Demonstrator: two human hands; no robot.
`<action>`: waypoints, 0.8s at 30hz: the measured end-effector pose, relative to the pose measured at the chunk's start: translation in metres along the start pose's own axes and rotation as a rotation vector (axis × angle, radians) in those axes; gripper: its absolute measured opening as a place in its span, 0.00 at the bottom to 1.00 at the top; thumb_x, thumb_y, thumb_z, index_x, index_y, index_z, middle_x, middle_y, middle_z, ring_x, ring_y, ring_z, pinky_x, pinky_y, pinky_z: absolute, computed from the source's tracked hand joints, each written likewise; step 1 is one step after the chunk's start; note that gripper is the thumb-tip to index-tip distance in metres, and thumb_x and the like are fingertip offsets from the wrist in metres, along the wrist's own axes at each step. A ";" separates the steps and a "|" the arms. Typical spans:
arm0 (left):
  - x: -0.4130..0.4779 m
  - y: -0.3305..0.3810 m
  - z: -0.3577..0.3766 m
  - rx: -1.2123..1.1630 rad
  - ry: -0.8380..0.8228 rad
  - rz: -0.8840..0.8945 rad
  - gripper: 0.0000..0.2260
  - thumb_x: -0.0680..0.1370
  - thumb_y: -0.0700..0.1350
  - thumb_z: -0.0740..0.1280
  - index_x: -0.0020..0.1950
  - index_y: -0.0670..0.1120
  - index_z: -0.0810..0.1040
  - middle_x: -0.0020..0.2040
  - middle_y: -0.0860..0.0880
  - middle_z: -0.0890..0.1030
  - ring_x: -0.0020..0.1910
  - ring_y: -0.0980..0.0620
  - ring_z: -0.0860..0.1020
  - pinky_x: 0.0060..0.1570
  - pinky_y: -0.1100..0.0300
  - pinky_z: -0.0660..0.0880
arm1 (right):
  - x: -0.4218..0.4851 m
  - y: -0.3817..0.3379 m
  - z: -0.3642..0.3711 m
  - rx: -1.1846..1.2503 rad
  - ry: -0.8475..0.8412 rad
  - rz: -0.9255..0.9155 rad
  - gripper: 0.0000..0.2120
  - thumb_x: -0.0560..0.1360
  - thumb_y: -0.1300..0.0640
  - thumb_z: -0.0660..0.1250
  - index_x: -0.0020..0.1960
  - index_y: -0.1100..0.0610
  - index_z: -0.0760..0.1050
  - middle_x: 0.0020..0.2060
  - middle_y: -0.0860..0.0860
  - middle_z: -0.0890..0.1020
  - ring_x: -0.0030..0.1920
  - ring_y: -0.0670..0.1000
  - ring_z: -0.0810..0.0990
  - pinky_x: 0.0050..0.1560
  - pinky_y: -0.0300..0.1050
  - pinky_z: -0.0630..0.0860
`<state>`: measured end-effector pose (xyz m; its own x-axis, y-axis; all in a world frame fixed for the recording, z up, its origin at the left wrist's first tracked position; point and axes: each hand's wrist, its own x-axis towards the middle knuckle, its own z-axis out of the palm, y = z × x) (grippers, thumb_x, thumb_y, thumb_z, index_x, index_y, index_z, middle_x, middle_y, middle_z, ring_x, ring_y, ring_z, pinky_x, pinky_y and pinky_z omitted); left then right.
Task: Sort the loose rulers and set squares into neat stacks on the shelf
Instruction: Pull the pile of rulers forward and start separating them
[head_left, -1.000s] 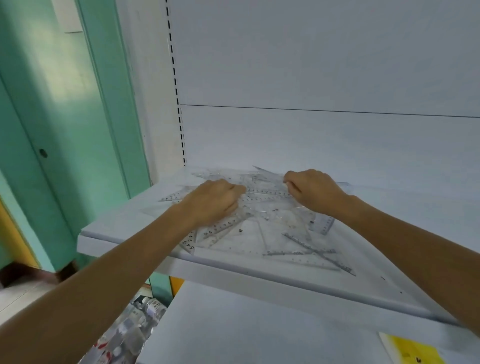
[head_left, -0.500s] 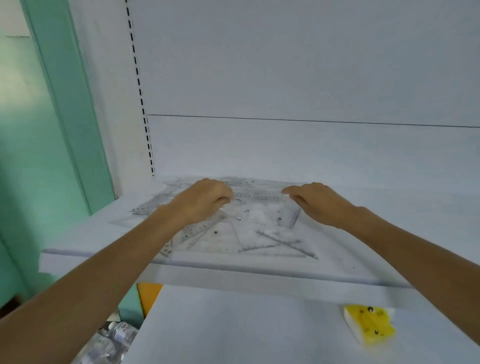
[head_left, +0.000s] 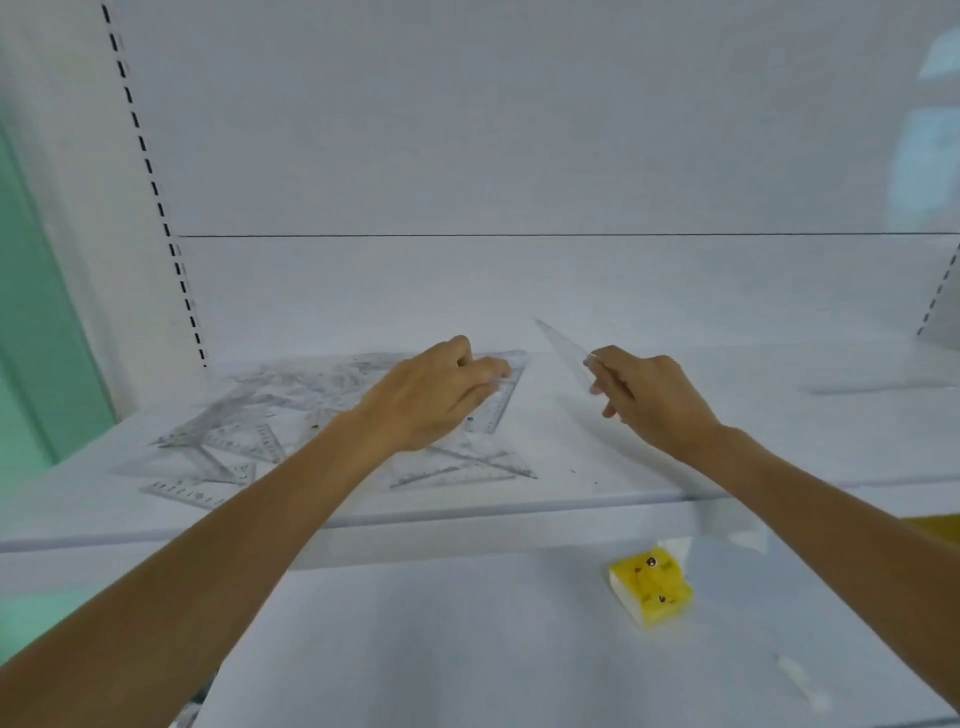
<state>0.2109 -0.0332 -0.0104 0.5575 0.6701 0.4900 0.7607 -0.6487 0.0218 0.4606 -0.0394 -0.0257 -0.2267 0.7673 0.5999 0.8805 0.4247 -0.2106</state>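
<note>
Since half a second ago the right hand (head_left: 649, 400) is drawing away from the heap toward the right of centre, and it is now lifting a clear set square (head_left: 566, 356) off the shelf (head_left: 467, 512). Its fingers are curling round the lower end of the piece. The thin tip is pointing up and to the left, clear of the shelf surface.

The left hand (head_left: 436, 395) is staying at mid-frame on the right edge of the pile (head_left: 249, 431) of transparent rulers and set squares. Its fingers are bending down, with the tips lying on a ruler (head_left: 496, 410) that is sticking out below the knuckles. Whether it is pinching that ruler or only pressing it is not clear.

The pile is lying spread and criss-crossed over the left-centre part of the shelf, well apart from the lifted set square.

At the lower right, a yellow packet (head_left: 652, 584) is sitting on the lower shelf (head_left: 415, 649). A slotted upright (head_left: 150, 176) is running down the upper left of the frame.
</note>
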 end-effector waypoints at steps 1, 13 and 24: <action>0.004 0.005 0.003 0.014 -0.011 0.012 0.18 0.81 0.54 0.52 0.67 0.53 0.70 0.48 0.49 0.70 0.49 0.50 0.72 0.46 0.57 0.69 | -0.003 0.006 -0.005 0.036 0.018 0.040 0.09 0.80 0.58 0.55 0.54 0.58 0.72 0.40 0.54 0.84 0.33 0.54 0.83 0.41 0.49 0.79; 0.081 0.091 0.040 0.312 -0.099 0.118 0.22 0.81 0.49 0.54 0.75 0.49 0.55 0.66 0.51 0.70 0.64 0.49 0.64 0.59 0.58 0.60 | -0.038 0.096 -0.071 0.002 0.034 0.090 0.24 0.78 0.68 0.55 0.70 0.50 0.64 0.51 0.53 0.77 0.38 0.48 0.80 0.41 0.46 0.79; 0.171 0.230 0.107 0.186 -0.043 0.130 0.22 0.80 0.51 0.57 0.74 0.54 0.58 0.63 0.51 0.72 0.60 0.49 0.68 0.55 0.59 0.62 | -0.089 0.239 -0.159 -0.291 -0.095 0.174 0.21 0.77 0.61 0.57 0.69 0.56 0.67 0.62 0.51 0.78 0.57 0.55 0.77 0.56 0.49 0.73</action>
<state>0.5166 -0.0288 -0.0146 0.6651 0.6026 0.4410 0.7277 -0.6556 -0.2016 0.7572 -0.0825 -0.0068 -0.0880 0.8634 0.4968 0.9881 0.1388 -0.0662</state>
